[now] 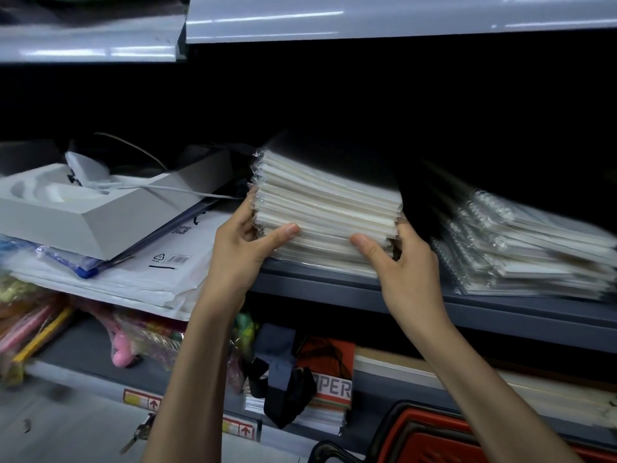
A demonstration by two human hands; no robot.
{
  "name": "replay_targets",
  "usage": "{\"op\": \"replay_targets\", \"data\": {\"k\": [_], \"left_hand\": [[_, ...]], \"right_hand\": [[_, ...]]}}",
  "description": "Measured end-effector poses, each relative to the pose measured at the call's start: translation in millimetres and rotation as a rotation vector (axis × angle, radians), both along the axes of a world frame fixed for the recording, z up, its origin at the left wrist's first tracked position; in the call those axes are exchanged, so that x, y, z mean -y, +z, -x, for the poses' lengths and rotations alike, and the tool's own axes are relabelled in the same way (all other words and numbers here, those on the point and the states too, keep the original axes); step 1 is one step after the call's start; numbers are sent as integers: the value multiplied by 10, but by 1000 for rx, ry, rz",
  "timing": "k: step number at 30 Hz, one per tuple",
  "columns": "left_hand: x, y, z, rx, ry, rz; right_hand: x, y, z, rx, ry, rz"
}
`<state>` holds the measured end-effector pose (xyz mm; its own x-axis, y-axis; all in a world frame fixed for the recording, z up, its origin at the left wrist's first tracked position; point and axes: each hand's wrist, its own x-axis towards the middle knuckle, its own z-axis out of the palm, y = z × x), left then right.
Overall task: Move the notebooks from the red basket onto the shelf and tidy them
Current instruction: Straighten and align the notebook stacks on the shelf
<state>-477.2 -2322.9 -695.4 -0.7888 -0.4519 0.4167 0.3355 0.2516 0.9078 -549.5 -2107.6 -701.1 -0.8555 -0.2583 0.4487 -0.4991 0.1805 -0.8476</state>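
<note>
Red basket (430,436) low at front; L hand (240,242) & R hand (404,259) clamp wrapped notebook stack (327,208) on shelf (334,285), thumbs across its front edge.

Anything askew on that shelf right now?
Yes. The notebook stack between the left hand and right hand has stepped, uneven edges. The spiral notebooks to its right are fanned out, and the grey box at left sits tilted.

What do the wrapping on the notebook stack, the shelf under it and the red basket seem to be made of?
Wrapping on the notebook stack: thin clear plastic film, glossy; it crinkles and glints along the left edge. Shelf: probably painted metal, matte grey, folded front lip. Red basket: likely moulded plastic with a black rim, only partly visible.
</note>
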Motion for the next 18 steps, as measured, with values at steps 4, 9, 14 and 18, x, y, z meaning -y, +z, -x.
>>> {"op": "replay_targets", "data": {"k": [4,9,14,18], "left_hand": [[-44,37,-19,-20,4,4],[-104,180,-21,-45,8,79],[-30,143,-13,-21,-64,144],[8,109,-8,10,-21,163]], "right_hand": [[4,-5,-9,14,-15,-12],[28,66,-99,136,30,37],[50,28,-109,90,68,-18],[21,-1,-46,79,26,-101]]}}
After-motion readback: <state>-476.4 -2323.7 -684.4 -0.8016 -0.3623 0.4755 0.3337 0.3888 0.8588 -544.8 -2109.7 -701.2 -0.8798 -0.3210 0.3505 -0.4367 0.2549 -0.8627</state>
